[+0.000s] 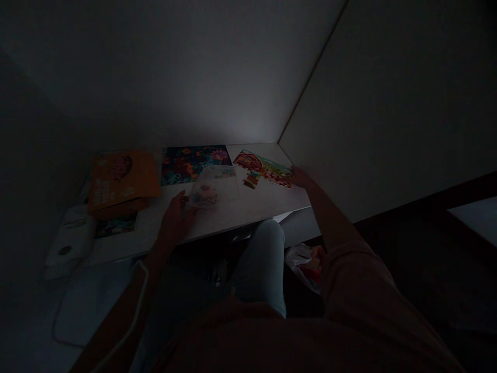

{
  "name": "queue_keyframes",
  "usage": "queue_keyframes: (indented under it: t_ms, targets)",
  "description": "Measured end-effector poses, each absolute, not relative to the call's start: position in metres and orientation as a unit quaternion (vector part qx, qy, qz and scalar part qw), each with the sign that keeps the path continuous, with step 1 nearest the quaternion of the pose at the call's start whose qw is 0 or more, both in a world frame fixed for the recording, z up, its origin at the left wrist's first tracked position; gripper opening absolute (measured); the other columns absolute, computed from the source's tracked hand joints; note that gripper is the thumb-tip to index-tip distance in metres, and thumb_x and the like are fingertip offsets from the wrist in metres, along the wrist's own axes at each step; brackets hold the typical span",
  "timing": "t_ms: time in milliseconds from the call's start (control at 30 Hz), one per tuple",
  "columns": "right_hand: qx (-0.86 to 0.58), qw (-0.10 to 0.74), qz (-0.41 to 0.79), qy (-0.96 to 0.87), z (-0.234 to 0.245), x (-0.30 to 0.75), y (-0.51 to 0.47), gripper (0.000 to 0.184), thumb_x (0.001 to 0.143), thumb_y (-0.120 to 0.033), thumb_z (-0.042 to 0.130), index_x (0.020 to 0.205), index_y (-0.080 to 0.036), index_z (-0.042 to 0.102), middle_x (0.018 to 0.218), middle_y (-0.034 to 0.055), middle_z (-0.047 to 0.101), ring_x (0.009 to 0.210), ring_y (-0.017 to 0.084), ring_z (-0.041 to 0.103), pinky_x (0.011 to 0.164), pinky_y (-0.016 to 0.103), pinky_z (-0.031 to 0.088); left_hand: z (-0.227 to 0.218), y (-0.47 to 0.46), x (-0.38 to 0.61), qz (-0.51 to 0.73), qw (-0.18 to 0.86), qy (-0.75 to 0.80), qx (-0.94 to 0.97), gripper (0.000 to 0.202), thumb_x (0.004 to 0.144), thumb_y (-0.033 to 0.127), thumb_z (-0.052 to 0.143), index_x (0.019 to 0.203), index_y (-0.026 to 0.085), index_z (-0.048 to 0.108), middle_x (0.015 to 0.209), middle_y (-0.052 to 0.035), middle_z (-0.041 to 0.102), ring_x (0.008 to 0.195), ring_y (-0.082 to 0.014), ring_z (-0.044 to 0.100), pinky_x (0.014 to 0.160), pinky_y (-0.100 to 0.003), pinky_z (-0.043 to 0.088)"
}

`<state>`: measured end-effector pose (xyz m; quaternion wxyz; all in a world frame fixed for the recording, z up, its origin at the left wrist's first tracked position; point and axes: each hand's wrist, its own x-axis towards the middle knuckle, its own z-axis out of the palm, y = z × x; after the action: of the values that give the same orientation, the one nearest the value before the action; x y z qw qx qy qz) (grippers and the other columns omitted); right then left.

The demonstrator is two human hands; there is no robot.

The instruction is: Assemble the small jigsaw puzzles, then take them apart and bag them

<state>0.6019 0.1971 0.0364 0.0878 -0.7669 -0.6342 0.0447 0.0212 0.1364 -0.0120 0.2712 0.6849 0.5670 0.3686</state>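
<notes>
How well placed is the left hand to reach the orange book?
Probably well: the left hand sits near the orange book, with no object seen between them, though dim light hides detail.

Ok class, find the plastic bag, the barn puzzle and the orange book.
Plastic bag [213, 187]: head view, its middle.
Barn puzzle [247, 160]: head view, the red barn.
Orange book [123, 181]: head view, its cover.

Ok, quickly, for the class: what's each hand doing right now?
Left hand: curled, seems to hold a clear plastic bag.
Right hand: open, at the edge of a barn jigsaw puzzle, not gripping.
</notes>
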Motion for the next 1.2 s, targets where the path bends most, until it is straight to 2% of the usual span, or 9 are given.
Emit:
queue_keyframes:
  t_ms: [133, 267, 400, 500, 600, 700, 867, 1033, 1200]
  targets:
    - [-0.805, 0.039, 0.062, -0.588, 0.033, 0.608, 0.208, 0.098, 0.078, -0.074, 0.108, 0.146, -0.01, 0.08, 0.156, 0.0364, 0.073, 0.154, 0.049, 0.07, 0.129, 0.057, 0.057, -0.009, 0.134, 0.021, 0.371, 0.271, 0.566, 0.684, 0.09, 0.096, 0.064, 0.073, 0.171, 0.019, 0.053, 0.161, -0.0246, 0.072, 0.142, -0.0432, 0.077, 0.129, -0.067, 0.06]
    - [-0.823, 0.012, 0.085, -0.561, 0.033, 0.606, 0.211, 0.116, 0.067, -0.089, 0.107, 0.149, -0.012, 0.078, 0.159, 0.0353, 0.07, 0.16, 0.054, 0.064, 0.132, 0.067, 0.052, -0.004, 0.132, 0.022, 0.368, 0.271, 0.563, 0.689, 0.091, 0.097, 0.063, 0.071, 0.171, 0.014, 0.052, 0.163, -0.0278, 0.07, 0.145, -0.045, 0.075, 0.13, -0.069, 0.059]
    - [-0.828, 0.021, 0.104, -0.55, 0.035, 0.601, 0.211, 0.124, 0.062, -0.093, 0.106, 0.15, -0.011, 0.074, 0.162, 0.0381, 0.065, 0.158, 0.057, 0.063, 0.127, 0.07, 0.057, -0.004, 0.133, 0.021, 0.372, 0.265, 0.563, 0.689, 0.09, 0.096, 0.064, 0.071, 0.17, 0.014, 0.054, 0.161, -0.0274, 0.071, 0.145, -0.0467, 0.074, 0.13, -0.071, 0.059]
    - [-0.824, 0.043, 0.121, -0.552, 0.038, 0.597, 0.211, 0.128, 0.063, -0.089, 0.107, 0.156, -0.012, 0.066, 0.163, 0.0383, 0.064, 0.156, 0.058, 0.065, 0.124, 0.073, 0.06, -0.007, 0.135, 0.021, 0.374, 0.262, 0.561, 0.69, 0.093, 0.096, 0.066, 0.072, 0.17, 0.013, 0.054, 0.159, -0.027, 0.073, 0.142, -0.0457, 0.076, 0.129, -0.071, 0.059]
    - [-0.81, 0.074, 0.155, -0.561, 0.041, 0.594, 0.213, 0.132, 0.062, -0.079, 0.112, 0.162, -0.011, 0.058, 0.154, 0.0346, 0.071, 0.14, 0.049, 0.077, 0.117, 0.063, 0.067, -0.008, 0.136, 0.02, 0.367, 0.257, 0.563, 0.695, 0.091, 0.097, 0.064, 0.072, 0.171, 0.016, 0.053, 0.16, -0.0255, 0.072, 0.143, -0.0442, 0.074, 0.131, -0.07, 0.058]
    - [-0.79, 0.105, 0.19, -0.573, 0.041, 0.592, 0.214, 0.127, 0.064, -0.067, 0.116, 0.163, -0.015, 0.056, 0.14, 0.0274, 0.081, 0.123, 0.041, 0.084, 0.106, 0.053, 0.072, -0.008, 0.135, 0.02, 0.363, 0.262, 0.562, 0.695, 0.092, 0.098, 0.064, 0.071, 0.173, 0.013, 0.052, 0.162, -0.0272, 0.07, 0.145, -0.0448, 0.073, 0.132, -0.069, 0.057]
    - [-0.766, 0.171, 0.203, -0.586, 0.035, 0.591, 0.212, 0.108, 0.072, -0.048, 0.113, 0.16, -0.023, 0.056, 0.137, 0.0213, 0.084, 0.123, 0.037, 0.084, 0.105, 0.048, 0.072, -0.005, 0.135, 0.02, 0.362, 0.266, 0.56, 0.696, 0.093, 0.098, 0.064, 0.071, 0.172, 0.01, 0.052, 0.161, -0.0288, 0.07, 0.145, -0.0449, 0.074, 0.131, -0.067, 0.059]
    - [-0.755, 0.218, 0.198, -0.586, 0.027, 0.588, 0.21, 0.104, 0.078, -0.048, 0.106, 0.163, -0.022, 0.054, 0.136, 0.0213, 0.082, 0.12, 0.035, 0.081, 0.102, 0.047, 0.071, -0.007, 0.135, 0.021, 0.374, 0.261, 0.558, 0.693, 0.087, 0.098, 0.064, 0.071, 0.169, 0.017, 0.056, 0.161, -0.0259, 0.072, 0.146, -0.0452, 0.074, 0.132, -0.069, 0.058]
    - [-0.755, 0.231, 0.183, -0.586, 0.028, 0.583, 0.214, 0.089, 0.082, -0.052, 0.1, 0.156, -0.019, 0.063, 0.142, 0.0222, 0.077, 0.119, 0.033, 0.078, 0.101, 0.045, 0.07, -0.006, 0.134, 0.023, 0.371, 0.266, 0.561, 0.69, 0.088, 0.098, 0.062, 0.073, 0.17, 0.015, 0.054, 0.16, -0.0263, 0.071, 0.144, -0.0446, 0.074, 0.133, -0.069, 0.056]
